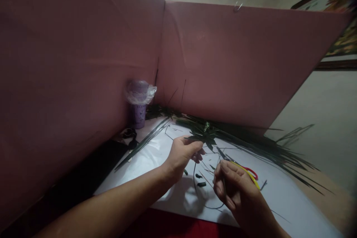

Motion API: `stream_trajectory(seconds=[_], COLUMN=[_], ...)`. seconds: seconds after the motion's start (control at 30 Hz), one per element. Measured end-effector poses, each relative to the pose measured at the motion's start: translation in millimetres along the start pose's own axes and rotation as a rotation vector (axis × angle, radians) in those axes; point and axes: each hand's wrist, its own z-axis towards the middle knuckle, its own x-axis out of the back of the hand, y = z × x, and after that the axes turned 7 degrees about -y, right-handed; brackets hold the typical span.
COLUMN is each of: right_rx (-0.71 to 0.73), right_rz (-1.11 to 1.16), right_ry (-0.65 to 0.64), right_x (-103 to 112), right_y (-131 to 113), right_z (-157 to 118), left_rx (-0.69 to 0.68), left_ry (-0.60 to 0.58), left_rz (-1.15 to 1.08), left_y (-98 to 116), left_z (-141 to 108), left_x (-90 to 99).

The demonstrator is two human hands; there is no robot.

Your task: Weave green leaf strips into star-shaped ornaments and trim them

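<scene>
Purple cup (139, 116) far left. My left hand (182, 152) pinches a star-shaped green leaf piece (205, 137), thumb against fingers, above the white sheet (145, 152). My right hand (234, 184) is curled, can't tell on what; red-and-yellow scissors (256, 182) just beyond.

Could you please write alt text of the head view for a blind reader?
The left hand pinches a star-shaped dark green leaf piece above a white sheet; the right hand is curled near red-and-yellow-handled scissors. Beyond are long green leaf strips and a purple cup.
</scene>
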Motion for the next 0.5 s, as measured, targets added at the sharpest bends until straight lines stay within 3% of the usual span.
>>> stream_trajectory(seconds=[0.13,0.27,0.33,0.4,0.5], right_rx=[-0.003,-0.011,0.028,0.063,0.073], right_rz=[0.086,0.111,0.074,0.002,-0.106], right_ry=[0.103,0.169,0.157,0.108,0.05], right_x=[1.1,2.8,4.3,6.1,8.5], right_y=[-0.1,0.7,0.8,1.6,5.2], right_z=[5.9,11.9,13.8,15.7,19.3], left_rx=[-0.289,-0.854,-1.101,-1.239,-1.334], left_ry=[0.059,0.085,0.048,0.004,-0.055], left_rz=[0.382,0.998,1.17,1.269,1.335], left_y=[6.0,10.2,12.9,16.5,22.1], left_z=[-5.2,-16.3,-21.5,-25.4,-29.1], left_x=[0.4,2.4,2.5,2.0,0.8])
